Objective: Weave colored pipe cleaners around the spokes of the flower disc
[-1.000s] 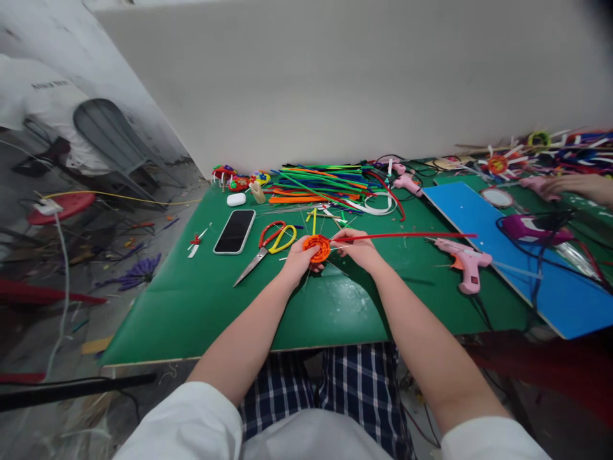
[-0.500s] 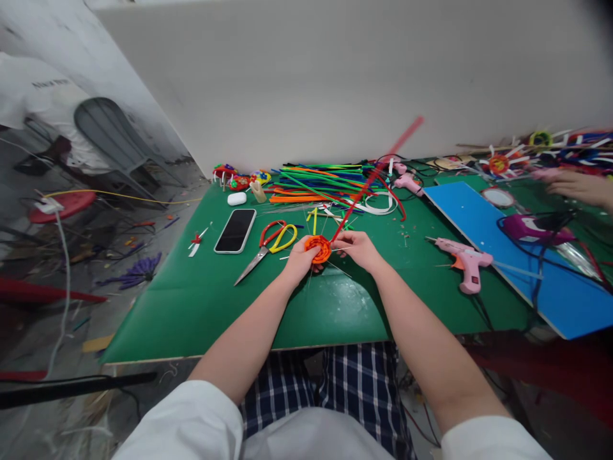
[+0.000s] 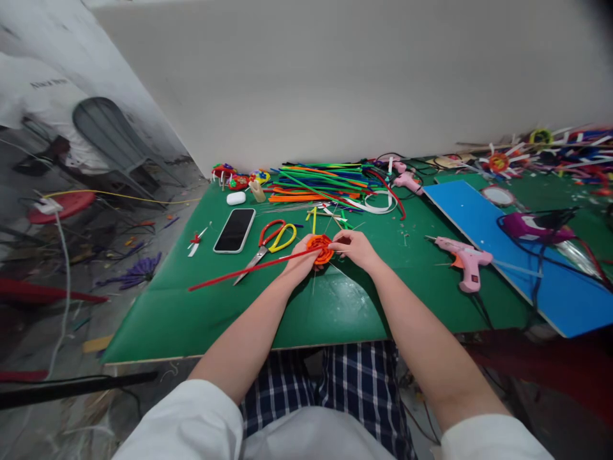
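A small orange woven disc (image 3: 320, 246) with thin wire spokes sits between my hands above the green table (image 3: 191, 313). My left hand (image 3: 297, 260) is closed on its left edge. My right hand (image 3: 355, 248) pinches its right side, fingers pressed together. A long red strip (image 3: 239, 272) runs from the disc out to the left, low over the table.
Red-and-yellow scissors (image 3: 269, 243), a black phone (image 3: 234, 230) and a white earbud case (image 3: 236, 199) lie left of the disc. A pile of coloured strips (image 3: 325, 182) is behind. A pink glue gun (image 3: 463, 260) and a blue board (image 3: 517, 255) lie to the right.
The red strip swung from pointing right, up over the disc, to pointing left. Another person's hand at the far right has left the view.
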Demonstrator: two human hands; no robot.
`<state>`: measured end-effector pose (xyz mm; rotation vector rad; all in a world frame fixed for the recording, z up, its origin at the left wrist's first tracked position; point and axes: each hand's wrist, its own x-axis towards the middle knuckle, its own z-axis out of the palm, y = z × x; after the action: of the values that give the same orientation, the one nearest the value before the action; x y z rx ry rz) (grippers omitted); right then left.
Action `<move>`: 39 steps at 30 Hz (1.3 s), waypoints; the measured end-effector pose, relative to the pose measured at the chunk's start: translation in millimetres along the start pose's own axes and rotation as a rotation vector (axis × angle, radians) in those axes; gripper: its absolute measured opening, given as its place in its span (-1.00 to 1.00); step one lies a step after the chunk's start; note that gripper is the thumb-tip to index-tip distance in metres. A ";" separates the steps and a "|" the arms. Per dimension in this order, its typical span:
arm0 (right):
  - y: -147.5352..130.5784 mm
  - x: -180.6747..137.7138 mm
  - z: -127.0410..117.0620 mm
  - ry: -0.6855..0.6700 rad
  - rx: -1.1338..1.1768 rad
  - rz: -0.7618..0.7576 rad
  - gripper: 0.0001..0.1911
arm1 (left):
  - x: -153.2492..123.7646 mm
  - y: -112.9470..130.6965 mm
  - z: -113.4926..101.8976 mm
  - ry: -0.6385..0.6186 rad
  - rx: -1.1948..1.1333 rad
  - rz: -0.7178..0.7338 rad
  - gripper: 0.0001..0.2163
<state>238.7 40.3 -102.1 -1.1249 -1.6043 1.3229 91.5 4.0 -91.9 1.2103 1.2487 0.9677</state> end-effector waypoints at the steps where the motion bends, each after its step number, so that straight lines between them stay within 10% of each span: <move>1: 0.4 0.3 0.0 0.000 0.002 0.006 -0.76 | -1.0 0.9 0.4 -0.004 0.009 0.010 -0.78; 39: -1.0 -1.0 -2.6 -0.033 0.027 -0.009 -0.75 | -0.6 -7.3 -2.2 0.005 0.003 0.056 -0.75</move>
<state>241.3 40.0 -100.6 -1.0840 -1.6091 1.3597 88.6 2.6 -98.8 1.2519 1.2257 1.0105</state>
